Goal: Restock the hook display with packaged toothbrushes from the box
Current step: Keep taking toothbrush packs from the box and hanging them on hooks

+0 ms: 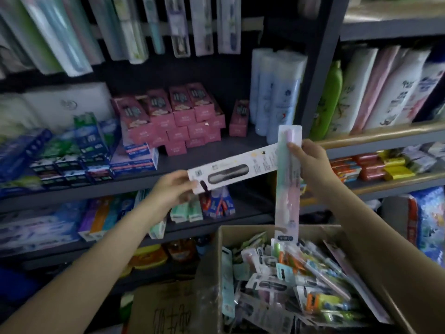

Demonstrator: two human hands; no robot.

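My left hand (172, 189) grips the near end of a white toothbrush pack (231, 168) with a dark brush in its window; the pack lies almost level in front of the shelves. My right hand (310, 160) grips a tall pink and green toothbrush pack (287, 189), held upright above the box. The two packs cross near my right thumb. An open cardboard box (216, 261) at lower right holds several loose toothbrush packs (296, 280). Hanging toothbrush packs (180, 25) on the hook display run along the top.
Dark shelves (168, 165) hold pink cartons (178, 114), toothpaste boxes (79, 150) and pale blue bottles (274, 92). A grey upright post (317, 68) divides off the right shelves with shampoo bottles (375, 88). Another cardboard box (168, 309) sits at the bottom.
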